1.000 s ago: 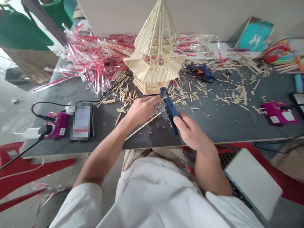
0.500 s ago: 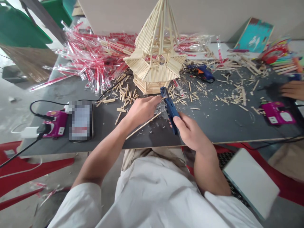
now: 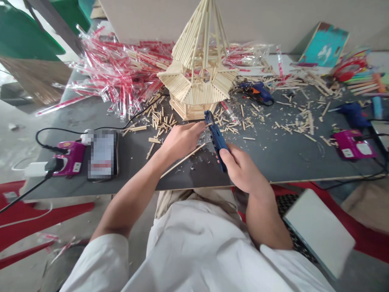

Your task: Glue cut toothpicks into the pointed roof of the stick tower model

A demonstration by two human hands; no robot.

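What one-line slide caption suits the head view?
Right hand gripping a blue hand tool, left hand holding a thin stick at its tip, before a stick-built model.

Pale wall [image 3: 261,22], grey floor [image 3: 21,111], red chair [image 3: 60,213]

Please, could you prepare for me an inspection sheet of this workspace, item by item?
Surface: dark tabletop, littered with cut stick pieces and small debris.
Job's things: stick-built tower standing upright; longer stick lying in front of the person.
Clutter: red-and-clear wrappers heaped left of the tower; blue glue gun to its right; phone near the left forearm.
Grips: left grip pinches a short stick, its end at the tool's head, contact too small to tell; right grip is closed around a blue hand tool.
Cables: black cable loops from the left purple power block, behind the phone.
Surroundings: red chair at lower left; pale wall behind.
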